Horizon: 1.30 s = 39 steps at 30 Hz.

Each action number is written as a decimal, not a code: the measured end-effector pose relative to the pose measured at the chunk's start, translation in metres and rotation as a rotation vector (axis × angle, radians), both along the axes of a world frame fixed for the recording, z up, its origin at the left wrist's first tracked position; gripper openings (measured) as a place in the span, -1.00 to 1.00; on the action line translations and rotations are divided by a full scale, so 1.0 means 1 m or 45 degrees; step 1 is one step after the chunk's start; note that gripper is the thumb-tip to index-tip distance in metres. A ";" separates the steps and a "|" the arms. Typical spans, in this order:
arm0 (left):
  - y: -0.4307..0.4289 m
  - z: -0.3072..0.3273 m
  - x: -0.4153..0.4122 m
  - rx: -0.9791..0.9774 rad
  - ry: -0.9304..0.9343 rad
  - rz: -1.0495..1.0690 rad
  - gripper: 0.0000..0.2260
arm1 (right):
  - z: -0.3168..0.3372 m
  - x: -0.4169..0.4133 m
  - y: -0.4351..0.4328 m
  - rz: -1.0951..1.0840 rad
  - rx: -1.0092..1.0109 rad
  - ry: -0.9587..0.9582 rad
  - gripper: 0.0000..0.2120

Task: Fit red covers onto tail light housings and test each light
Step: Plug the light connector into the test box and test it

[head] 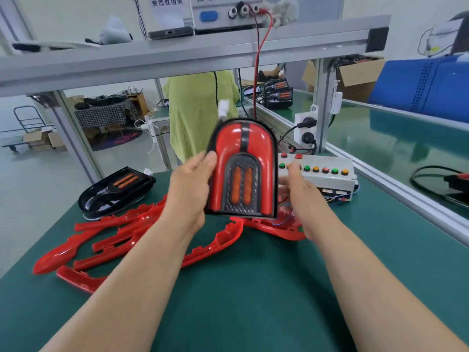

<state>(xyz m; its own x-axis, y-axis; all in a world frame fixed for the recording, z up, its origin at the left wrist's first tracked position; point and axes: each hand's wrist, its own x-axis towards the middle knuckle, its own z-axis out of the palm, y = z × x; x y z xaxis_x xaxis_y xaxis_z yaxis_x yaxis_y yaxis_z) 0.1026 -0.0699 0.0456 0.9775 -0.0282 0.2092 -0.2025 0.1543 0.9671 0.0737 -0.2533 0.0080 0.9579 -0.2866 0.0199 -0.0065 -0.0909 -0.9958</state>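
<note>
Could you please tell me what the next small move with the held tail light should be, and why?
Probably connect the white connector to the button box for testing. The red cover already sits on the tail light, which the left hand grips upright. The connector sticks up at its top, apparently unplugged, and the right hand is beside the button box.

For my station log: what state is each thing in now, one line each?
Tail light: red cover fitted, held upright above the table.
Left hand: grips its left edge.
Right hand: at its right edge, fingers hidden.
Black housing: lying on table, no red cover.
Red covers: loose, piled on table.
</note>
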 end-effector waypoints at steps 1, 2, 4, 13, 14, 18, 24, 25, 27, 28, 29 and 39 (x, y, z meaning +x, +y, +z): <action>0.005 0.008 0.001 -0.072 -0.017 0.021 -0.79 | -0.002 0.000 -0.001 -0.017 -0.228 0.009 -0.46; 0.010 0.018 0.001 -0.157 -0.026 0.036 -0.79 | -0.004 0.001 -0.002 0.011 -0.520 0.044 -0.56; 0.020 0.037 -0.002 -0.329 -0.033 0.045 -0.68 | -0.009 0.002 -0.001 0.007 -0.905 0.190 -0.74; 0.038 0.075 -0.025 -0.732 -0.101 -0.213 -0.62 | 0.009 -0.011 -0.001 -0.209 -1.334 0.275 -0.41; 0.036 0.075 -0.025 -0.736 -0.084 -0.225 -0.61 | 0.014 -0.013 -0.002 -0.319 -1.375 0.152 -0.40; 0.028 0.066 -0.020 -0.730 0.006 -0.265 -0.63 | 0.025 -0.016 0.011 -0.261 -0.505 -0.310 -0.39; 0.013 0.040 -0.005 -0.587 0.164 -0.215 -0.64 | 0.027 -0.014 0.026 0.276 0.692 -0.224 -0.48; 0.012 0.036 -0.004 -0.528 0.184 -0.189 -0.65 | 0.026 -0.013 0.023 0.332 0.716 -0.235 -0.48; 0.009 0.028 -0.003 -0.346 0.192 -0.144 -0.66 | 0.026 -0.015 0.020 0.478 0.735 -0.256 -0.42; 0.007 0.024 -0.002 -0.234 0.189 -0.126 -0.66 | 0.027 -0.017 0.021 0.542 0.736 -0.255 -0.37; 0.005 0.021 -0.002 -0.133 0.184 -0.120 -0.66 | 0.027 -0.018 0.022 0.583 0.736 -0.251 -0.34; -0.025 0.017 -0.015 0.048 0.096 -0.158 -0.62 | 0.034 -0.021 0.005 0.304 0.897 -0.241 -0.53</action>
<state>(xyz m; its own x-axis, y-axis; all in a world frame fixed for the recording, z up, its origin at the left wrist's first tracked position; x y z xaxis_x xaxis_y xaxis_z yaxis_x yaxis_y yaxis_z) 0.0875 -0.0954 0.0624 0.9788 -0.1566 0.1318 -0.1106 0.1370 0.9844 0.0524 -0.2479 0.0419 0.9938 -0.0785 0.0792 0.1103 0.5879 -0.8014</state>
